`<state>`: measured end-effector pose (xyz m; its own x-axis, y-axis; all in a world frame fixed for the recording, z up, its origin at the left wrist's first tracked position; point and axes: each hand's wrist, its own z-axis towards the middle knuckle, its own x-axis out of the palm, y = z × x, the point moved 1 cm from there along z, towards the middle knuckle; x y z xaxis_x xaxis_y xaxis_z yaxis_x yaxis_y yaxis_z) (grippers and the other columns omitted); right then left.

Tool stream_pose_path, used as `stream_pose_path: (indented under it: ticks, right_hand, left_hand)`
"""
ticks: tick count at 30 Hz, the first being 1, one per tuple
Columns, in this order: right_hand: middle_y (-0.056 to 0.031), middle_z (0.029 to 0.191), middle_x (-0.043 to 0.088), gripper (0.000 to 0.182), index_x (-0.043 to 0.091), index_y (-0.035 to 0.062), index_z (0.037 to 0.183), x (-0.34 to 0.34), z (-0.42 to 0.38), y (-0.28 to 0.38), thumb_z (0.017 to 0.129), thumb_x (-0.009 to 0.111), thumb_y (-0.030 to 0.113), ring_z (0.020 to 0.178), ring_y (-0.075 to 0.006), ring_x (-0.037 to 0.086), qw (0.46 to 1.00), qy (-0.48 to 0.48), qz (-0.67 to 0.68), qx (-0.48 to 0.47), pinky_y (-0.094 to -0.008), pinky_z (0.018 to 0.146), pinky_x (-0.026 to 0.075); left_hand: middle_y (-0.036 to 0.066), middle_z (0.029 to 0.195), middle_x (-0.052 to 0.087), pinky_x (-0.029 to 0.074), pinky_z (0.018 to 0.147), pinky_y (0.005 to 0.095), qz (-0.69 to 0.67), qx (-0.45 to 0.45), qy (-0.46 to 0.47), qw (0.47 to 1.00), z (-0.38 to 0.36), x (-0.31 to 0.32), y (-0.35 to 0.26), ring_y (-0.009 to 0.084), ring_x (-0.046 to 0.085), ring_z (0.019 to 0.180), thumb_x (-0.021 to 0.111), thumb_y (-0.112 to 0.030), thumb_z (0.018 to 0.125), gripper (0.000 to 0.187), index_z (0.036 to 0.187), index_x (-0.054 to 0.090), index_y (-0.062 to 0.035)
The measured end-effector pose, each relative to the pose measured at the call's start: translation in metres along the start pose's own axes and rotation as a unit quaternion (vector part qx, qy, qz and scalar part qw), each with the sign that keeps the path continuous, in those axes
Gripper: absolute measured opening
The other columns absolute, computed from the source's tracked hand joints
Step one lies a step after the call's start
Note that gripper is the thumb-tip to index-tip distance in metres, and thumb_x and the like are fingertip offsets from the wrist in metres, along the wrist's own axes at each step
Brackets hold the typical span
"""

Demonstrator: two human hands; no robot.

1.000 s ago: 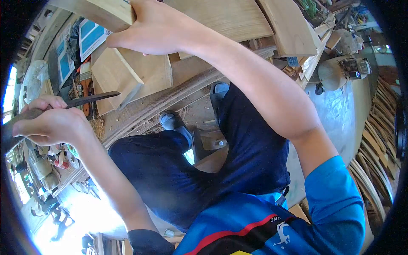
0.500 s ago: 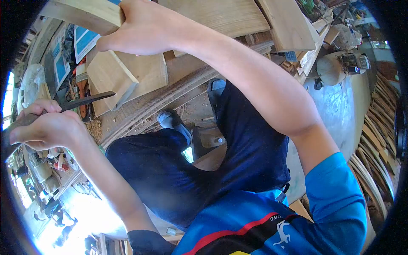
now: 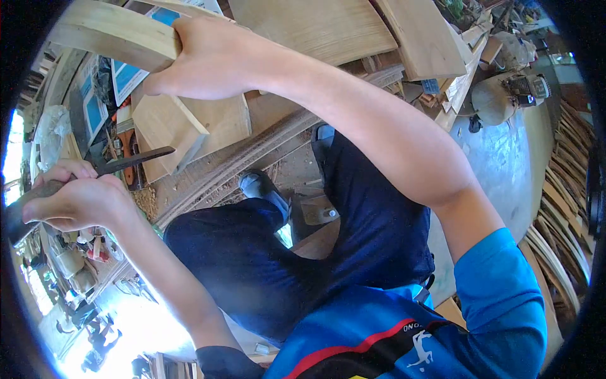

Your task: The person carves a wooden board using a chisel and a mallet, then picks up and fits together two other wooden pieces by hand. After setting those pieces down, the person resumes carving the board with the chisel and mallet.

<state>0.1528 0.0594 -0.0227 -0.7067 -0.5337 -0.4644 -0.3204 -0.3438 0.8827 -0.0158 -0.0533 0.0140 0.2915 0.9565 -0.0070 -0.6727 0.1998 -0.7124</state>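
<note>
Over at 9 o'clock the left hand (image 3: 79, 199) was curled tight round the wooden handle of a chisel (image 3: 123, 162), its dark blade poking out toward 2 o'clock and stopping just short of a pale wooden block (image 3: 170, 129). Up at 11 o'clock the right hand (image 3: 211, 60) had its fingers wrapped over the end of a curved wooden piece (image 3: 107, 35), gripping it firmly just above that block. Way off at 2 o'clock sat a small motor (image 3: 508, 95) on the concrete floor (image 3: 505, 170).
</note>
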Motion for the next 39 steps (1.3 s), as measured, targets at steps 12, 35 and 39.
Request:
stream_pose_path:
  ticks: [12, 35, 39]
  right_hand:
    - [-0.0244, 0.105, 0.071, 0.061, 0.065, -0.0058, 0.114, 0.006, -0.001, -0.003, 0.075, 0.072, 0.041, 0.099, -0.0336, 0.07, 1.0, -0.003, 0.011, -0.018, -0.0399, 0.089, 0.054]
    - [-0.02, 0.1, 0.074, 0.058, 0.07, -0.0023, 0.109, -0.087, 0.002, 0.203, 0.081, 0.069, 0.049, 0.086, -0.0295, 0.071, 0.855, 0.153, -0.382, -0.316, -0.04, 0.077, 0.057]
    - [-0.0203, 0.101, 0.073, 0.058, 0.07, -0.0031, 0.11, -0.089, -0.004, 0.209, 0.083, 0.068, 0.048, 0.085, -0.0288, 0.071, 0.852, 0.153, -0.379, -0.327, -0.0392, 0.076, 0.057]
  left_hand:
    - [0.003, 0.067, 0.042, 0.032, 0.042, 0.0213, -0.028, -0.073, -0.052, 0.996, 0.0, 0.005, 0.001, 0.0083, 0.036, 0.049, 0.027, -0.053, 0.109, 0.053, 0.094, 0.041, -0.0039]
    - [-0.002, 0.068, 0.046, 0.034, 0.046, 0.0221, -0.125, -0.026, -0.076, 0.989, 0.001, 0.008, 0.016, 0.0065, 0.041, 0.055, 0.051, -0.04, 0.107, 0.041, 0.089, 0.05, -0.0031]
    - [-0.002, 0.067, 0.045, 0.036, 0.046, 0.0235, -0.113, 0.004, -0.068, 0.991, 0.003, 0.01, 0.015, 0.0075, 0.042, 0.054, 0.05, -0.039, 0.107, 0.041, 0.089, 0.05, -0.0023]
